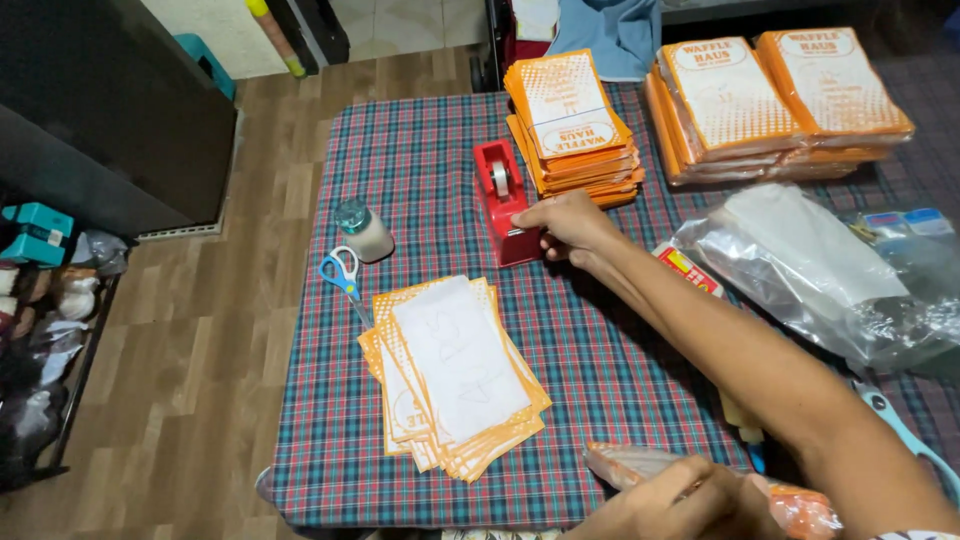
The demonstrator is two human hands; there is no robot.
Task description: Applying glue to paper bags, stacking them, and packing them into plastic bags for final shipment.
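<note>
Already our right hand [572,226] pinched tape at the red plastic dispenser [503,201]; our left hand [690,500] gripped one clear-wrapped orange bundle [700,480], loose orange sheets [455,372] still unpacked.

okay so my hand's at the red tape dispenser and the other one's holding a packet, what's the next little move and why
Probably pull a short strip off the red tape dispenser: your right hand already rests at its cutter end, while your left hand grips a clear packet near the table edge, apparently waiting for tape.
</note>
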